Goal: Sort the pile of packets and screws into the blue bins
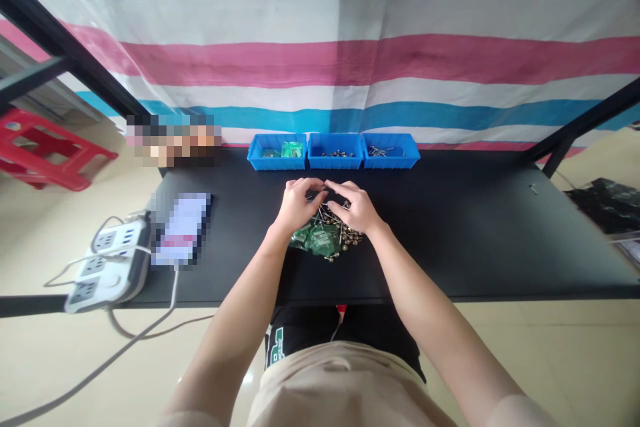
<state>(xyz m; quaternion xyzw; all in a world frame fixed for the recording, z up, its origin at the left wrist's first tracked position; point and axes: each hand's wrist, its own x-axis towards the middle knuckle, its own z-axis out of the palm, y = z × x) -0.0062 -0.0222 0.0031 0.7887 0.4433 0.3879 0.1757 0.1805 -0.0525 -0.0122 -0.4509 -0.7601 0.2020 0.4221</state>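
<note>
Left hand point(299, 205) and right hand point(357, 208) by metal bits point(352, 237)
Bent fingers point(344, 190); can't tell if they grip. Blue bins point(335, 163) sit far.

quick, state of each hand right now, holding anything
Left hand: half-curled; whether it pinches anything is too small to tell.
Right hand: half-curled over the small metal parts; whether it holds one cannot be told.
</note>
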